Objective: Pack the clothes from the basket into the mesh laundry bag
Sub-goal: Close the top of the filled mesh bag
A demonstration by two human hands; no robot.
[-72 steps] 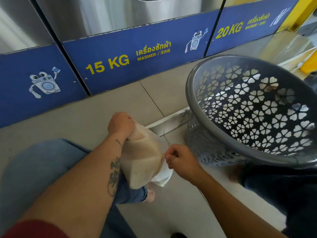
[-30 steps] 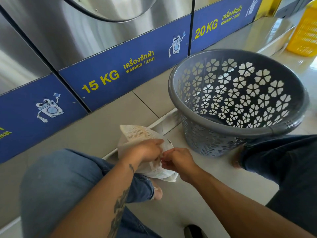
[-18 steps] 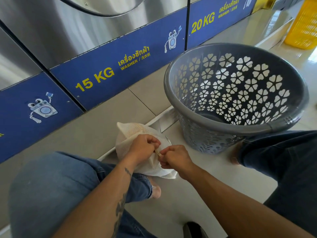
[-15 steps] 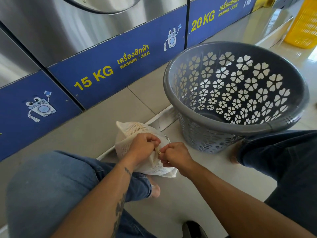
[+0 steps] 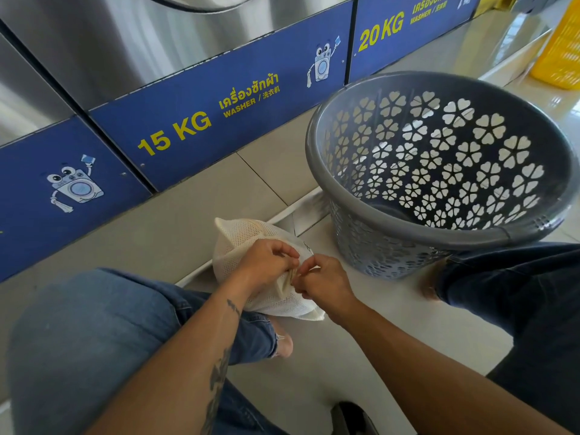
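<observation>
A cream mesh laundry bag point(image 5: 241, 243), bulging with its contents, rests on the tiled floor between my knees. My left hand point(image 5: 266, 265) grips the gathered fabric at the bag's near side. My right hand point(image 5: 323, 282) pinches the bag's closure right beside the left fingers; whether it holds a zip pull or a cord is too small to tell. To the right stands the grey plastic basket point(image 5: 370, 211) with flower-shaped holes, tilted toward me. No clothes show inside it.
Steel washers with blue panels marked 15 KG point(image 5: 175, 133) and 20 KG point(image 5: 381, 31) line the back on a raised tiled step. A yellow crate point(image 5: 561, 48) sits far right. My jeans-clad knees flank the bag.
My left hand came off the bag's top and joined the right at its near side; both now work the closure. The view has shifted slightly; the basket stays in place.
</observation>
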